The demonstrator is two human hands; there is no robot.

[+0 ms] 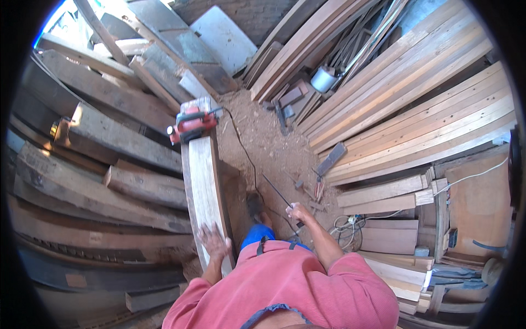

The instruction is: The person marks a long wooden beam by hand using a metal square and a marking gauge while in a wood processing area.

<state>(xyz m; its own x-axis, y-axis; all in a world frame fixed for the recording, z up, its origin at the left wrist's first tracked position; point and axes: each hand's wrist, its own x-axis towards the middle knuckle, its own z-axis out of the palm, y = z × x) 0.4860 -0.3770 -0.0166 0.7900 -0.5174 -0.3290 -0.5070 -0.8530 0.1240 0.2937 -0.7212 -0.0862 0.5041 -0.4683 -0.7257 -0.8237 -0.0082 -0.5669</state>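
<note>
My left hand (213,241) lies flat on the near part of a pale wooden beam (205,175), its fingers spread. A red and black electric planer (193,125) rests on the far end of this beam, away from both hands, and a black cord runs from it. To the right of the beam, my right hand (298,214) is closed around a long thin dark rod-like tool (276,191). The tool slants up and to the left; its exact kind cannot be made out.
Dark heavy timbers (104,186) crowd the left. Long planks (405,71) are stacked at the right. Sawdust covers the floor (268,142), where a hammer (294,180) lies. The cord (245,149) crosses near my foot; a coiled cable (348,225) sits right.
</note>
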